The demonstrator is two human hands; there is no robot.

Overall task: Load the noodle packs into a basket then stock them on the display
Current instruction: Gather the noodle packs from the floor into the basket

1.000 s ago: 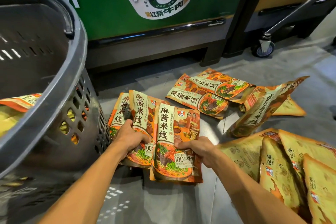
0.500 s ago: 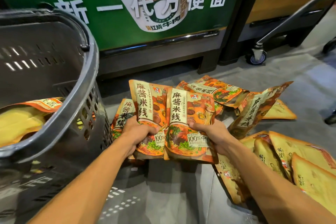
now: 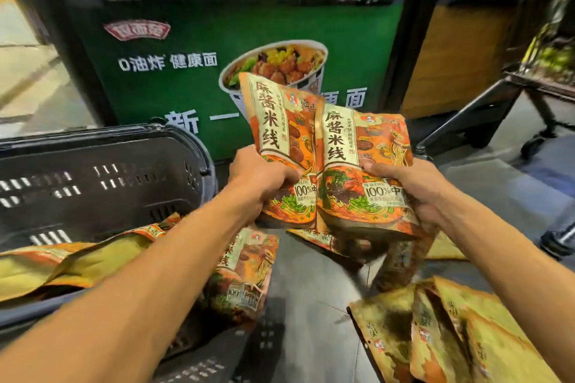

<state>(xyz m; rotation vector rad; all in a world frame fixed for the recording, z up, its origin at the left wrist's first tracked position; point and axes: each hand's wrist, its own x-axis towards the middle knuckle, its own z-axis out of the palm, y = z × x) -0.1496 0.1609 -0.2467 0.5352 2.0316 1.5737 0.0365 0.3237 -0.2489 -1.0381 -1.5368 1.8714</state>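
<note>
Both hands are up in the middle of the frame, each with a noodle pack. The left hand (image 3: 261,179) has its fingers curled round the lower edge of the left pack (image 3: 277,134); the right hand (image 3: 413,186) clamps the lower right corner of the right pack (image 3: 364,165). So each grip is closed on its own pack, low down, and the packs stand with their long axes pointing up toward the green sign (image 3: 174,84), side by side and touching along their inner edges.

What matters for the drop is where the basket (image 3: 102,165) sits: left of center, below and to the left of both grips, with its rim just beside the left forearm. The left hand is the nearer one; the right has to cross further over. Some packs already lie inside it (image 3: 62,261).

More packs remain on the floor: one under the left forearm (image 3: 245,270), and a heap at lower right (image 3: 441,329). By my reckoning, loading is only partway done.
</note>
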